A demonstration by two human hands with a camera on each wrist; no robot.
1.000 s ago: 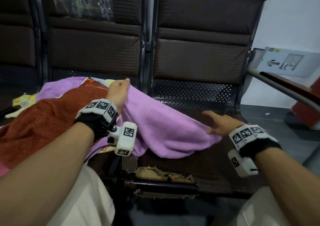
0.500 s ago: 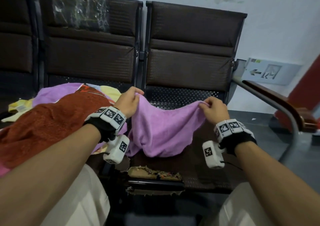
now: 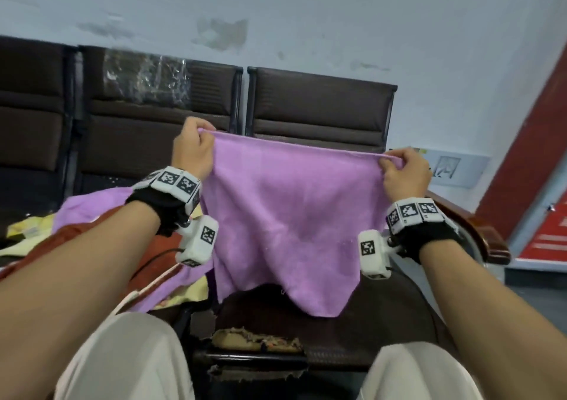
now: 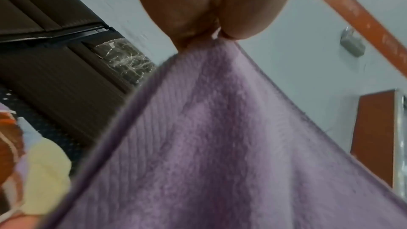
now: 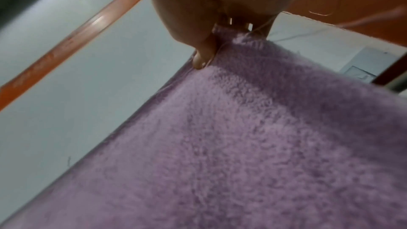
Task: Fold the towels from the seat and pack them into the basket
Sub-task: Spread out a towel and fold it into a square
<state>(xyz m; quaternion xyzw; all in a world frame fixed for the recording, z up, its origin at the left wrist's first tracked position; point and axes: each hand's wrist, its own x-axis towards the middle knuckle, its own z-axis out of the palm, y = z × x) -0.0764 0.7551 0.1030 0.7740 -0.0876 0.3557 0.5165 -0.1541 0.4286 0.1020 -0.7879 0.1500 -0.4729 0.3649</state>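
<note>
Item: purple towel (image 3: 291, 215), which we are holding up in the air over the right-hand seat (image 3: 362, 332), its lower corners hanging loose just above the seat pan. We are pinching one top corner in the left hand (image 3: 191, 151) and the other in the right hand (image 3: 405, 171), both hands clamped on the hem and spread well apart, so the top edge is running nearly taut between them; we judge this is being done to square the cloth before the first fold. In both wrist views the fingers are closing on the stitched corners. Material: soft terry pile, fuzzy and slightly ribbed, with a narrow sewn border and a few stray threads at the right corner; limp, so it is sagging into shallow folds below the grip. Remaining stock: a rust-red towel (image 3: 144, 261), another purple cloth (image 3: 89, 206) and a pale yellow one (image 3: 30, 231) are lying heaped on the seat to the left. Seating: dark brown padded backs, perforated metal pans, the front edge (image 3: 257, 340) torn with foam showing. The basket is not appearing in any view.
</note>
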